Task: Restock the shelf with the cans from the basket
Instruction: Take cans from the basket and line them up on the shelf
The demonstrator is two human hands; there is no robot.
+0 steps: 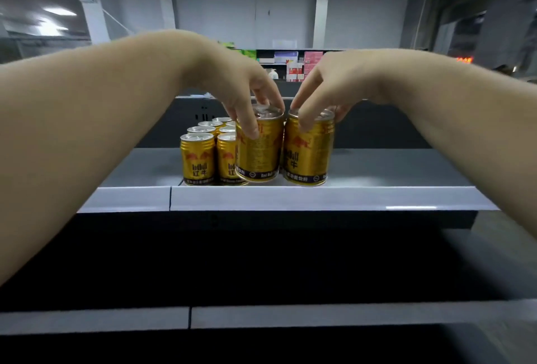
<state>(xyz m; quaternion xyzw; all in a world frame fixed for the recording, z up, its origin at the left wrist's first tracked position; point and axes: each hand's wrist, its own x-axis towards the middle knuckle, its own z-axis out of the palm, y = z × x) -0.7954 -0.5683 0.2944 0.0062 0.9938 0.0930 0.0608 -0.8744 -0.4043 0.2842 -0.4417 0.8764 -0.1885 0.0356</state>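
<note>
Two gold Red Bull cans are held from above by their rims over the grey shelf [377, 166]. My left hand [247, 87] grips the left can [260, 151], which is tilted and slightly above the shelf's front edge. My right hand [325, 84] grips the right can [309, 154], whose base is at the shelf's front edge. Several more gold cans [197, 157] stand in two rows on the shelf, just left of the held cans. The basket is out of view.
The shelf has a pale front lip [290, 198] and a dark back panel [377, 125]. A lower shelf lip [290, 317] runs across below. Far behind, other shelves hold coloured boxes [302, 64].
</note>
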